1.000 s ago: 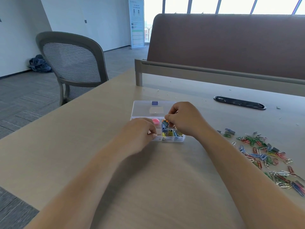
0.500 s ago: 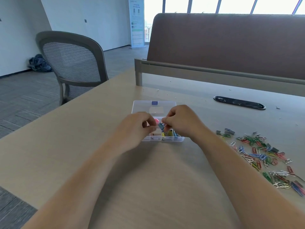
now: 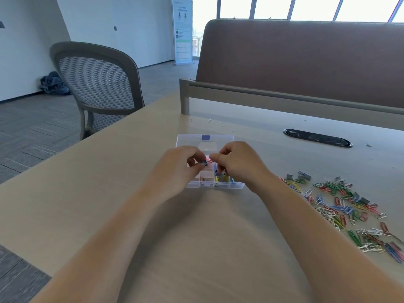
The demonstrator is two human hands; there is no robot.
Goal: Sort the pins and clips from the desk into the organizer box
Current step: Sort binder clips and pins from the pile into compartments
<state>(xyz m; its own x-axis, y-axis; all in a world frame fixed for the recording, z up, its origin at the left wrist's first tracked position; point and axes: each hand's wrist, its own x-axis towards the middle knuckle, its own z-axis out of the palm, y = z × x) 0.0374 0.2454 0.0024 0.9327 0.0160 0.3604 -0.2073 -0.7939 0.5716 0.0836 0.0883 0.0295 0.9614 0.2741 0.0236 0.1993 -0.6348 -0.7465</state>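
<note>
The clear box (image 3: 227,186) sits in the middle of the desk (image 3: 109,193), right in front of the person. Its lid (image 3: 220,139) is open and lies flat behind it. The box has little spaces inside. Some hold yellow and blue bits near the front, and one holds something pink, but they are too small to tell apart.

Both hands are over the box, very close to each other. The left hand (image 3: 177,167) has its fingers curled in. Its finger and thumb pinch a small dark clip (image 3: 205,163) just above the box. The right hand (image 3: 238,165) is curled too, and its thumb tip is just beside that clip. I cannot tell if the right hand holds anything.

A big pile of paper clips (image 3: 349,206) lies on the desk to the right, well apart from the box. They are red, green, blue, yellow and white. A few gray clips (image 3: 302,177) lie at the near edge of that pile.

A gray chair (image 3: 98,88) stands at the left of the desk. A brown wall panel (image 3: 306,62) stands along the far side. A dark oval slot (image 3: 317,138) is in the desk top behind the pile.
</note>
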